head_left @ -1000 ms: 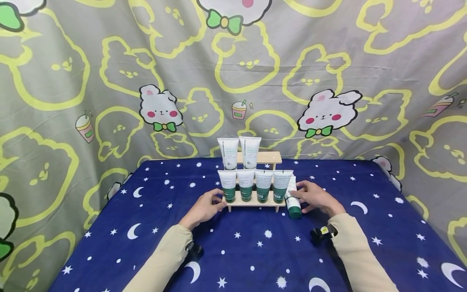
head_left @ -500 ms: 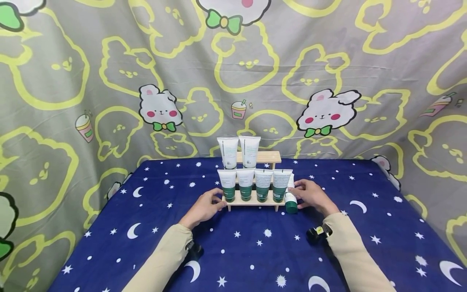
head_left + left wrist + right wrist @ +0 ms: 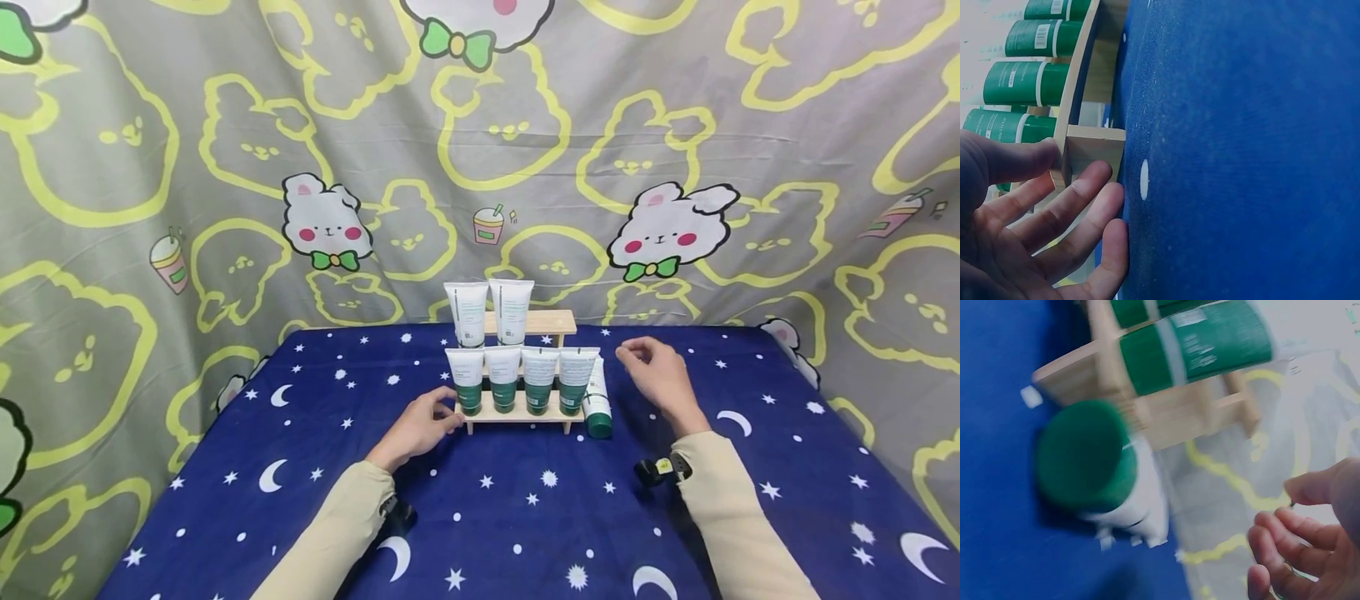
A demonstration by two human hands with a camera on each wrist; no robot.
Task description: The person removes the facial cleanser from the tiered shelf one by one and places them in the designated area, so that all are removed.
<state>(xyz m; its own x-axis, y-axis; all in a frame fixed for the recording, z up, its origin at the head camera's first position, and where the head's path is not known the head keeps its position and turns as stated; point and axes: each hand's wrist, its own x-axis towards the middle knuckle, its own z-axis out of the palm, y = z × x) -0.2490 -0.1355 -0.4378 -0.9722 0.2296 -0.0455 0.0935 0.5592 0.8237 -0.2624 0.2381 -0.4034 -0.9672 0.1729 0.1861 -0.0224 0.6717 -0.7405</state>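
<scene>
A tiered wooden stand [image 3: 517,417] holds several upright white-and-green tubes [image 3: 538,392] on its low front step. Two taller white tubes [image 3: 512,312] stand behind them, higher up. My left hand [image 3: 422,427] holds the stand's left end, its thumb [image 3: 1032,159] on the shelf edge and its fingers by the leg. Against the stand's right side lies a white tube with a green cap [image 3: 597,406], cap towards me. Just right of it my right hand [image 3: 660,379] hovers, apart from it, fingers loosely bent and holding nothing.
A dark blue cloth [image 3: 517,508] with moons and stars covers the table. Behind its far edge hangs a grey curtain [image 3: 420,142] with cartoon prints. The stand's top plank [image 3: 551,321] shows at the back right.
My right hand has pushed the lying tube in against the stand, then let go and lifted away to the right. The left hand has stayed at the stand's left end.
</scene>
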